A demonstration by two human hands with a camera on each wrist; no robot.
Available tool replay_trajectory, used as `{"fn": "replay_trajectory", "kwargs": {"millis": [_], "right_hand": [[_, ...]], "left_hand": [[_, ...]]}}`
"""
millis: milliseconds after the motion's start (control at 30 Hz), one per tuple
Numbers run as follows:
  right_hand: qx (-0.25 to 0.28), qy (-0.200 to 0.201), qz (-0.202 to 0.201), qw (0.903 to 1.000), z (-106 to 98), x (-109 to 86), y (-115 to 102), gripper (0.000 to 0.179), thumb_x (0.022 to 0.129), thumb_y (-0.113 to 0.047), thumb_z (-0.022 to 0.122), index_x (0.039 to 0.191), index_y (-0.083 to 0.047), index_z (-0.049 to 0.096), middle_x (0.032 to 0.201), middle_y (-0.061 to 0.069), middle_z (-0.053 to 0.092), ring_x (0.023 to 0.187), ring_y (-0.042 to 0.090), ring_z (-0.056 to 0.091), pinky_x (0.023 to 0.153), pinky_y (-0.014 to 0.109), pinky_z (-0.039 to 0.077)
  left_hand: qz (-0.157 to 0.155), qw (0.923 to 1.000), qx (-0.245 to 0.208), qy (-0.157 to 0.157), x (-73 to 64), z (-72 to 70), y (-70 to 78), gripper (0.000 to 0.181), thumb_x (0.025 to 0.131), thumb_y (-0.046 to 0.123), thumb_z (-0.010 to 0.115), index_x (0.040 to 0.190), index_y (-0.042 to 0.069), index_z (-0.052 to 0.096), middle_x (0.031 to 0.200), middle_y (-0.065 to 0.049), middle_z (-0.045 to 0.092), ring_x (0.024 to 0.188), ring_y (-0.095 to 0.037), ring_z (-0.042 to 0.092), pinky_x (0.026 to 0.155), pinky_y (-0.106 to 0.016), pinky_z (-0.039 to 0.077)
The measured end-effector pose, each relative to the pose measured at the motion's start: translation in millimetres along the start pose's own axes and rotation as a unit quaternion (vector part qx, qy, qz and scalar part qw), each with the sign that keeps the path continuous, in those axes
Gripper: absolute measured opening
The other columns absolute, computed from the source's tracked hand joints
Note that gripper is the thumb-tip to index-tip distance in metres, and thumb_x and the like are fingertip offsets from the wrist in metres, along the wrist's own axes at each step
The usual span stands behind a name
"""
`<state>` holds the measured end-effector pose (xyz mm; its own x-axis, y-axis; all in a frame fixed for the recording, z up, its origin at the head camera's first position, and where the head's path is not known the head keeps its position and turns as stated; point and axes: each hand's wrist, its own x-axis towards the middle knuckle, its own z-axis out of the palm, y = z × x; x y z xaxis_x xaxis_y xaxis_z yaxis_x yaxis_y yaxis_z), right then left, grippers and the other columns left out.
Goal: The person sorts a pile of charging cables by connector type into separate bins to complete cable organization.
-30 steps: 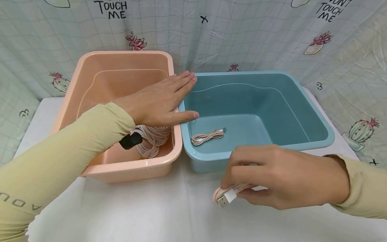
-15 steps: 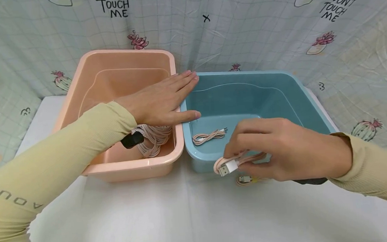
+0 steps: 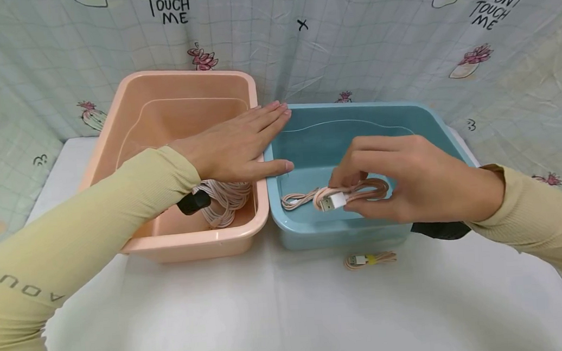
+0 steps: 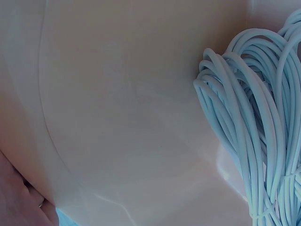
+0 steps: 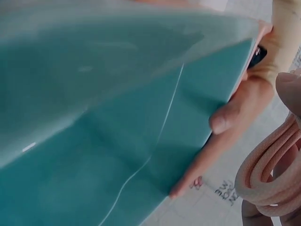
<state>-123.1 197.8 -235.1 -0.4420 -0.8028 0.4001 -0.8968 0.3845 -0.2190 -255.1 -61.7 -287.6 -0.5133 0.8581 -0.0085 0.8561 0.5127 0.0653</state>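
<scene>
My right hand [image 3: 403, 172] pinches a coiled pink USB cable [image 3: 319, 197], its white plug pointing left, above the front part of the blue bin [image 3: 333, 226]. In the right wrist view the loops of this USB cable [image 5: 263, 174] show between fingers and thumb. A second coiled cable [image 3: 292, 201] lies on the blue bin's floor, partly hidden by the held one. My left hand [image 3: 239, 143], fingers straight, rests across the adjoining rims of the blue bin and the peach bin [image 3: 192, 240]. Bundled pale cables [image 3: 231, 198] lie inside the peach bin; the left wrist view shows these cables [image 4: 249, 113] closely.
On the white tabletop [image 3: 197, 312], in front of the blue bin, lies another coiled USB cable [image 3: 370, 260] with a yellow tie. The two bins stand side by side. A printed curtain [image 3: 350, 45] hangs behind them.
My right hand has lifted the USB cable from the table's front area up and over the blue bin's near rim. The yellow-tied cable has come into sight. My left hand stays put.
</scene>
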Motion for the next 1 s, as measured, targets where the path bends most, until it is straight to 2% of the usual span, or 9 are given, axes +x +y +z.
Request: {"fn": "replay_trajectory", "kwargs": {"millis": [233, 467, 800, 1000], "right_hand": [[-0.011, 0.014, 0.040, 0.9990, -4.3, 2.7, 12.6, 0.029, 0.069, -0.007, 0.084, 0.093, -0.013, 0.068, 0.085, -0.008, 0.060, 0.067, -0.004, 0.044, 0.063, 0.009, 0.037], [-0.031, 0.015, 0.076, 0.9965, -5.0, 4.1, 24.8, 0.031, 0.068, -0.011, 0.086, 0.093, -0.012, 0.068, 0.085, -0.008, 0.063, 0.073, 0.000, 0.048, 0.068, 0.009, 0.039], [-0.028, 0.031, 0.080, 0.9959, 0.3, 3.8, 42.7, 0.036, 0.068, -0.005, 0.086, 0.098, -0.015, 0.068, 0.089, -0.008, 0.066, 0.074, 0.000, 0.048, 0.065, 0.012, 0.040], [-0.032, 0.022, 0.104, 0.9938, 3.7, 3.8, 51.9, 0.036, 0.070, -0.007, 0.085, 0.100, -0.016, 0.068, 0.090, -0.009, 0.066, 0.075, 0.000, 0.049, 0.066, 0.011, 0.041]], "left_hand": [[-0.001, 1.0000, 0.004, -0.002, -0.1, 0.1, -0.2, 0.093, 0.094, 0.069, 0.034, 0.157, 0.008, 0.004, 0.167, -0.006, 0.001, 0.157, -0.023, -0.002, 0.129, -0.040, 0.006], [-0.004, 1.0000, -0.001, -0.004, -0.5, 0.1, 0.2, 0.093, 0.093, 0.070, 0.034, 0.157, 0.009, 0.004, 0.167, -0.005, 0.001, 0.157, -0.022, -0.002, 0.129, -0.041, 0.007], [-0.004, 1.0000, 0.001, -0.006, 0.2, -0.5, 0.5, 0.093, 0.094, 0.069, 0.034, 0.157, 0.009, 0.003, 0.167, -0.006, 0.001, 0.157, -0.022, -0.002, 0.129, -0.041, 0.007], [-0.003, 1.0000, 0.002, -0.005, -0.3, -1.1, 0.3, 0.094, 0.094, 0.069, 0.035, 0.157, 0.008, 0.004, 0.167, -0.006, 0.002, 0.157, -0.023, -0.002, 0.129, -0.041, 0.007]]}}
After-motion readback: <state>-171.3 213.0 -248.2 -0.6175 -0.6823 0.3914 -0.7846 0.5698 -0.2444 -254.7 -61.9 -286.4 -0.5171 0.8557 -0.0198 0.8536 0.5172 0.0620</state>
